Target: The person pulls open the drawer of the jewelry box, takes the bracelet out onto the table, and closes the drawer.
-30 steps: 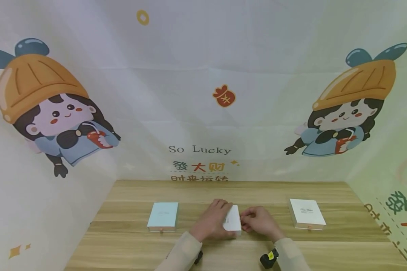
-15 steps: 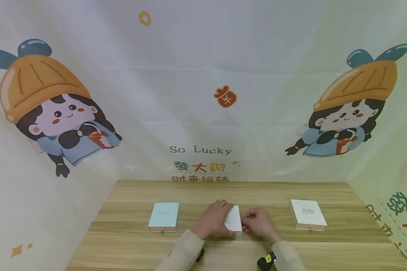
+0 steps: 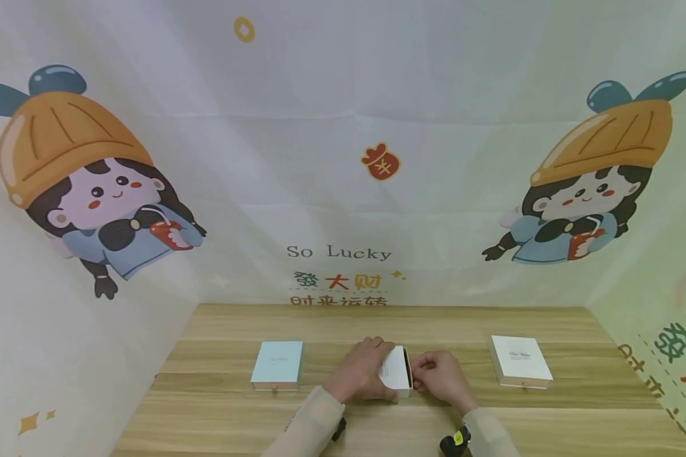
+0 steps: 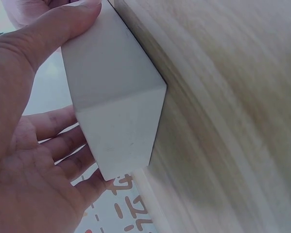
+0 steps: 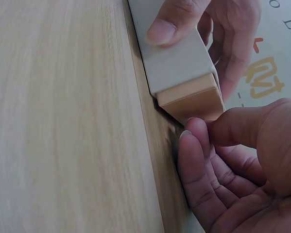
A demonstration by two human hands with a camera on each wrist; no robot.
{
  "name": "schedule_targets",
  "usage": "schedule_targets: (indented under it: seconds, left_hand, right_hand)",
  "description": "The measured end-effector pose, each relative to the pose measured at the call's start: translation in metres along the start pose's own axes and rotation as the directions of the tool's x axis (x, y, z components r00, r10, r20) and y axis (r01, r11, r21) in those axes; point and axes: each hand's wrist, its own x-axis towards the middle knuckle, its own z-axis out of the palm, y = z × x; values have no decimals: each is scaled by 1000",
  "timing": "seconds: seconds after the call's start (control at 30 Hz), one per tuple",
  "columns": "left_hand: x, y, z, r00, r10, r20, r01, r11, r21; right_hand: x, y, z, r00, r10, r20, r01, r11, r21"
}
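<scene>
A white drawer box (image 3: pixel 395 373) lies on the table in the middle of the head view. My left hand (image 3: pixel 360 373) grips it from the left, thumb along the near side and fingers over the far side. The box's tan inner drawer (image 5: pixel 194 100) sticks out a little on the right, as the right wrist view shows. At that drawer's front my right hand (image 3: pixel 443 381) pinches with thumb and fingertips; whatever small pull is there is hidden by them. The left wrist view shows the plain closed end of the box (image 4: pixel 123 136).
To the left on the wooden table (image 3: pixel 217 419) lies a light blue drawer box (image 3: pixel 277 363). Another white drawer box (image 3: pixel 520 358) lies to the right. Both have a small tab on the near side. A printed cloth (image 3: pixel 343 158) stands behind the table.
The drawer has slid slightly out to the right, and a dark gap now shows along the box's right end. My right hand moved a little right with it; my left hand stayed put.
</scene>
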Motion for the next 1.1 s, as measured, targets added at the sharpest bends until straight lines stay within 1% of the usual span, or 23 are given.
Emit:
schedule_targets:
  seconds: [0.2,0.4,0.7,0.93,1.1]
  left_hand:
    - [0,-2,0,1000,3,-10,-3,1000,-14]
    - [0,-1,0,1000,-8,-7,8,999,-32]
    - [-1,0,-1,1000,-10,-5,10,1000,-22]
    - [-1,-1,0,1000,-18,9,18,1000,-15]
    - [-1,0,-1,1000,-23,14,23,1000,-9]
  right_hand:
    - [-2,-1,-4,1000,2,-6,-2,1000,-6]
    - [-3,-2,-6,1000,10,-22,-11,1000,-24]
    - [-4,-2,-8,998,40,-38,-42,999,-35]
    - [-5,-1,-11,999,27,-47,-30,997,-66]
    - [-6,-1,-13,999,21,-48,-24,997,-69]
